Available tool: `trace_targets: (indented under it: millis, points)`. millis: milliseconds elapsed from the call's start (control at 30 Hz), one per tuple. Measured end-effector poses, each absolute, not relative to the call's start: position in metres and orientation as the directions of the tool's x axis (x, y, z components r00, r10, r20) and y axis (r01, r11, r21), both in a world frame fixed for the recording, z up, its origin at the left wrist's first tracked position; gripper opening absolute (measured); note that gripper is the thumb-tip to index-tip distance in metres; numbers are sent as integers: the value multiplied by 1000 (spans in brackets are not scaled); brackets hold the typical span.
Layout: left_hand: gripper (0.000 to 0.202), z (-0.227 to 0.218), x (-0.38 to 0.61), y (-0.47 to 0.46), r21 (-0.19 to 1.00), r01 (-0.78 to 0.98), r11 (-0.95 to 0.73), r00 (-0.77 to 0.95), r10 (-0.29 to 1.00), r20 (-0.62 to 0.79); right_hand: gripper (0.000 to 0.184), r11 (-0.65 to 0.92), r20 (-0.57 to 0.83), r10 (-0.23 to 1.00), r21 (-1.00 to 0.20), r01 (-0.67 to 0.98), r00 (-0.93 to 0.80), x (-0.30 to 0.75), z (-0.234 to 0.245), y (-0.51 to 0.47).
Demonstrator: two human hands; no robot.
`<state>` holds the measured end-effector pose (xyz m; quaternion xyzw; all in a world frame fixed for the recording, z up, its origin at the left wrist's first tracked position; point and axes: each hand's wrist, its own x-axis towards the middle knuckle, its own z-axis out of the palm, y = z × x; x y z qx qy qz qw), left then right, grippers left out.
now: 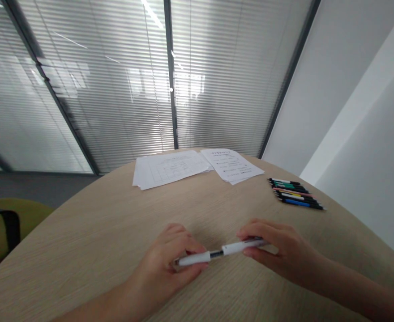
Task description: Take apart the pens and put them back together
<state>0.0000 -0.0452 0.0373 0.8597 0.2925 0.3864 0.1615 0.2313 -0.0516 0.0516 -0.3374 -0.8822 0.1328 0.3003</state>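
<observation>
Both grips are clenched here: left hand [163, 264] and right hand [271, 250] pinch a white pen [193, 258] by its ends, dark midsection showing, over the worktop [83, 264]; colored pens [294, 193] lie well past the right grip.

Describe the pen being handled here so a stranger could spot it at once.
On the pale wood-grain table, near its closest edge, the left hand and right hand hold a pen between them. It is white with a dark section at its middle. Unlike the row of coloured pens lying off to the right, it alone is in hand.
</observation>
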Motion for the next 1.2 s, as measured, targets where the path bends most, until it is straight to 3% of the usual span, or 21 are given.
trace_targets:
  millis: [300, 633, 867, 1067, 1200]
  points:
    - [4, 35, -2, -46, 444, 463, -767, 528, 641, 557, 15, 813, 459, 580, -262, 521, -674, 225, 41, -59]
    - [6, 33, -2, -53, 324, 411, -852, 598, 520, 609, 12, 852, 553, 457, -47, 521, -697, 221, 32, -61]
    - [8, 30, -3, -53, 286, 412, -865, 627, 497, 600, 14, 848, 543, 458, -29, 530, -704, 218, 29, -67]
    - [8, 35, -1, -54, 227, 416, -880, 640, 461, 614, 26, 802, 435, 576, -138, 581, -692, 215, 26, -71]
    - [9, 37, 1, -56, 222, 404, -887, 676, 453, 582, 19, 806, 407, 583, -177, 565, -703, 217, 22, -73]
